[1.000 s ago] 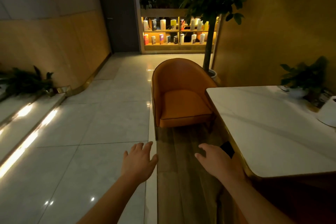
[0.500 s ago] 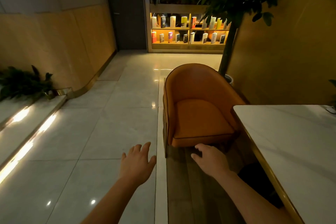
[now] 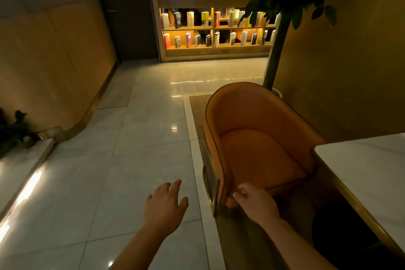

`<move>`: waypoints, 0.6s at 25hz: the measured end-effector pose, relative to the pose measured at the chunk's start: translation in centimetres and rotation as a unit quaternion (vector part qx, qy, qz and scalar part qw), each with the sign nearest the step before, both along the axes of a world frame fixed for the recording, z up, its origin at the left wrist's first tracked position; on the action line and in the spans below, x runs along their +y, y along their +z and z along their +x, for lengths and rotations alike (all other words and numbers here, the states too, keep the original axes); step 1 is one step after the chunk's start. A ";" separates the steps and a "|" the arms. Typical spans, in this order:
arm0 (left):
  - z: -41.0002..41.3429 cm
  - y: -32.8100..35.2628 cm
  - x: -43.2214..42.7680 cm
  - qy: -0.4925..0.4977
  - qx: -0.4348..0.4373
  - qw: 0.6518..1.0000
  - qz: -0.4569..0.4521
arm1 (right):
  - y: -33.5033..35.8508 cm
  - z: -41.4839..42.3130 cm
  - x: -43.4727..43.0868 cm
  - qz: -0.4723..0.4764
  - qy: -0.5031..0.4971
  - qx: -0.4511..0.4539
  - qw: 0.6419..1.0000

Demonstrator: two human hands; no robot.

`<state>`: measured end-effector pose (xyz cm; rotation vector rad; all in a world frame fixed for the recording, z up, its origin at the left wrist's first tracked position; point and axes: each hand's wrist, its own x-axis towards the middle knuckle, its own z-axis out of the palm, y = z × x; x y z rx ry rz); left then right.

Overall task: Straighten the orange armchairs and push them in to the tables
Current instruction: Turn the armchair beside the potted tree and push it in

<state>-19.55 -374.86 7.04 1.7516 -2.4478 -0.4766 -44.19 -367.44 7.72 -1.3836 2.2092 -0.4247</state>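
Orange armchair (image 3: pixel 258 149) sits w/ one arm just beside white tabletop (image 3: pixel 372 171) corner, open tile floor (image 3: pixel 131 160) opposite; left hand (image 3: pixel 164 206) fingers spread, right hand (image 3: pixel 256 206) fingers curled at front arm edge, grip unconfirmed.

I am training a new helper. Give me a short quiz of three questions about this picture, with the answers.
1. True or false: the left hand grips the orange armchair.
2. What stands just behind the armchair? A) a potted tree B) a floor lamp C) a trolley
3. Fill in: the ___ hand is at the armchair's near front corner.
Key: 1 false, it is open above the floor tiles; 2 A; 3 the right hand.
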 end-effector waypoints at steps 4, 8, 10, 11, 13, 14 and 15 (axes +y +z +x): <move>-0.8 -1.3 -11.3 -0.031 -0.016 0.999 0.004 | -2.7 0.2 -10.7 -0.015 -0.055 -0.059 0.997; -3.5 -1.9 -23.9 -0.059 -0.040 0.997 -0.006 | -5.5 -1.5 -22.2 -0.010 -0.093 -0.082 0.992; -5.5 -1.7 -29.8 -0.082 -0.052 0.995 -0.010 | -5.3 -3.0 -27.5 0.000 -0.116 -0.075 0.990; -6.6 -1.7 -32.3 -0.095 -0.054 0.994 -0.006 | -5.2 -3.7 -29.7 0.003 -0.133 -0.076 0.988; -9.0 -1.9 -36.6 -0.125 -0.051 0.991 -0.004 | -5.2 -5.2 -33.0 0.011 -0.161 -0.085 0.983; -10.2 -2.0 -38.5 -0.144 -0.053 0.988 -0.004 | -5.3 -5.7 -34.3 0.021 -0.172 -0.089 0.981; -11.6 -2.2 -40.7 -0.165 -0.052 0.985 -0.002 | -5.7 -6.5 -35.9 0.027 -0.183 -0.092 0.979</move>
